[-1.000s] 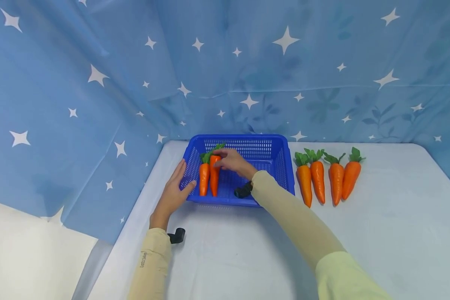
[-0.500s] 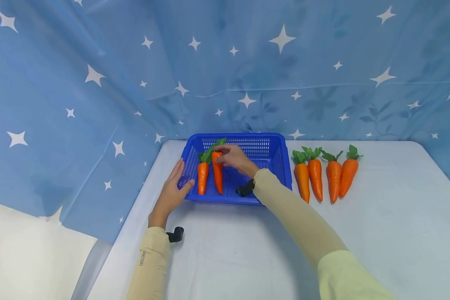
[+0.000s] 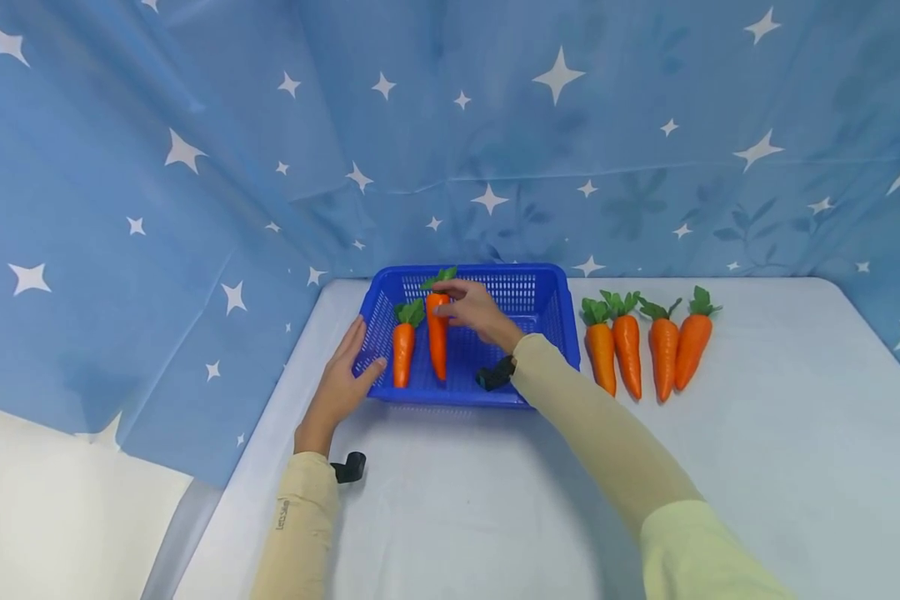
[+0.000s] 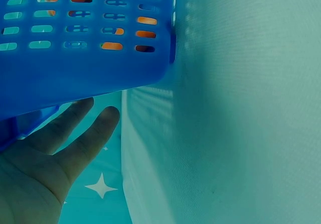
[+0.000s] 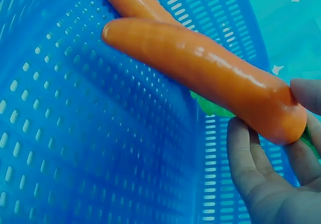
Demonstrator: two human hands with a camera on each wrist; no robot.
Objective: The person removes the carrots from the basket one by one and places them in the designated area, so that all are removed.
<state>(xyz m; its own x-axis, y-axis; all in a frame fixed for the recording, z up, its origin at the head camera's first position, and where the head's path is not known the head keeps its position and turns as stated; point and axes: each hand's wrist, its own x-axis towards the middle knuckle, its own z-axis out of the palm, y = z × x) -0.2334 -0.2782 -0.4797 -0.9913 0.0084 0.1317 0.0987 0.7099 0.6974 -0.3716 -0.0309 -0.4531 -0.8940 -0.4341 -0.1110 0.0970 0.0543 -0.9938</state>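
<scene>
A blue mesh basket (image 3: 547, 312) stands at the back of the table. One orange carrot (image 3: 402, 352) lies inside it near the left wall. My right hand (image 3: 471, 310) pinches the top of a second carrot (image 3: 437, 337) and holds it above the basket floor; the right wrist view shows this carrot (image 5: 200, 71) in my fingers (image 5: 261, 169) with the first carrot (image 5: 133, 0) beyond it. My left hand (image 3: 345, 375) rests with straight fingers against the basket's left wall (image 4: 75, 68), its fingers (image 4: 75, 138) spread underneath.
Several more carrots (image 3: 641, 346) lie in a row on the white table (image 3: 495, 500) just right of the basket. Blue star-patterned cloth (image 3: 450, 125) hangs behind and to the left. The table's left edge runs close beside my left arm.
My right hand has lifted the second carrot and shifted it slightly right, away from the carrot lying in the basket. The left hand stays against the basket wall.
</scene>
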